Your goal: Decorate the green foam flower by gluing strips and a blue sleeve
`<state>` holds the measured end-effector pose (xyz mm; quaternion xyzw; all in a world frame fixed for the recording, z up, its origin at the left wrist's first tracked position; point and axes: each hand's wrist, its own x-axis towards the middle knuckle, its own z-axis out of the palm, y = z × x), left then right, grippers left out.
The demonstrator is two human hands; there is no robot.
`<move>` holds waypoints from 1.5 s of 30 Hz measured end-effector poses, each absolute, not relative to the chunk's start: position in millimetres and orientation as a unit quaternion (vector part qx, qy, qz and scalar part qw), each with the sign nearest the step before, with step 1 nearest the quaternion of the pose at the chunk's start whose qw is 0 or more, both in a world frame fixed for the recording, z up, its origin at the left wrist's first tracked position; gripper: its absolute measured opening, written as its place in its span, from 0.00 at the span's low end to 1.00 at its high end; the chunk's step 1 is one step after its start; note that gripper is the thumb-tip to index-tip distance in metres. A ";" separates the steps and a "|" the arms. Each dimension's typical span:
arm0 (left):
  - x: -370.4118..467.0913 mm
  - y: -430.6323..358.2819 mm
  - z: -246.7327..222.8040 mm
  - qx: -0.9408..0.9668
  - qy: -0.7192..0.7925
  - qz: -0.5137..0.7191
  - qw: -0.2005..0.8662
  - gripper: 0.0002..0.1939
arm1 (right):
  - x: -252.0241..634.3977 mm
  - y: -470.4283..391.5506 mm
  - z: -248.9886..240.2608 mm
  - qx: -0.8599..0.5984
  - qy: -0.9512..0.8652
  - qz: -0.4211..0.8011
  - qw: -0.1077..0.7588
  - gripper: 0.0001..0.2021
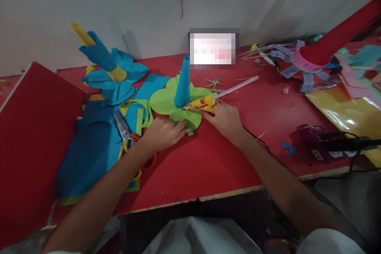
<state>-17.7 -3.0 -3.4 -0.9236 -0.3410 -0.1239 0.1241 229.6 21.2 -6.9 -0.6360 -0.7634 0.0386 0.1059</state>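
A green paper flower (160, 101) with rounded petals lies in the middle of the red table, and a blue paper cone (183, 83) stands upright on its centre. My right hand (225, 120) is closed around a yellow hot glue gun (204, 104), with a clear glue stick (238, 87) jutting from its back. The gun's nozzle points left at the foot of the cone. With curled fingers, my left hand (163, 134) grips the near petal's edge. Beside my left wrist lie scissors (122, 125) with red and yellow handles, partly hidden by the arm.
A finished-looking blue paper flower (119, 73) with a yellow centre leans at the back left. Blue sheets (89, 151) and green offcuts lie left, near a raised red board (35, 139). A blurred screen (212, 49) stands against the wall. Rightward are a purple box (315, 139), cables and a red tube (342, 27).
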 end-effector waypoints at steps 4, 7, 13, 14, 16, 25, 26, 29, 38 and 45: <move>-18.2 -3.0 -3.5 -0.918 -0.346 -0.137 0.133 0.23 | 231.5 21.9 -4.8 -0.651 -0.752 0.033 0.097 0.20; -18.3 -3.1 -3.7 -0.918 -0.349 -0.137 0.131 0.23 | 231.0 21.6 -3.6 -0.644 -0.758 0.041 0.096 0.20; -18.0 -4.0 -2.8 -0.916 -0.364 -0.127 0.110 0.24 | 229.2 20.9 -2.2 -0.642 -0.760 0.034 0.098 0.21; -18.0 -4.2 -2.2 -0.917 -0.366 -0.121 0.102 0.24 | 229.7 21.0 -1.9 -0.644 -0.758 0.033 0.098 0.20; -17.8 -4.6 -0.9 -0.918 -0.371 -0.107 0.087 0.25 | 230.5 21.2 -1.5 -0.643 -0.759 0.033 0.098 0.20; -16.9 -5.3 1.6 -0.918 -0.376 -0.081 0.096 0.27 | 224.6 17.5 -5.0 -0.621 -0.779 0.018 0.082 0.22; -16.9 -5.3 1.4 -0.917 -0.378 -0.080 0.096 0.27 | 224.8 17.6 -4.8 -0.623 -0.778 0.015 0.082 0.22; -17.0 -5.4 0.9 -0.916 -0.382 -0.075 0.094 0.26 | 227.0 18.8 -3.3 -0.633 -0.769 0.009 0.087 0.22; -16.7 -5.3 2.5 -0.917 -0.385 -0.074 0.070 0.26 | 230.1 20.4 -2.7 -0.638 -0.765 0.008 0.088 0.20; -17.7 -5.0 1.2 -0.918 -0.378 -0.084 0.087 0.26 | 232.2 22.3 -3.5 -0.627 -0.773 0.024 0.089 0.21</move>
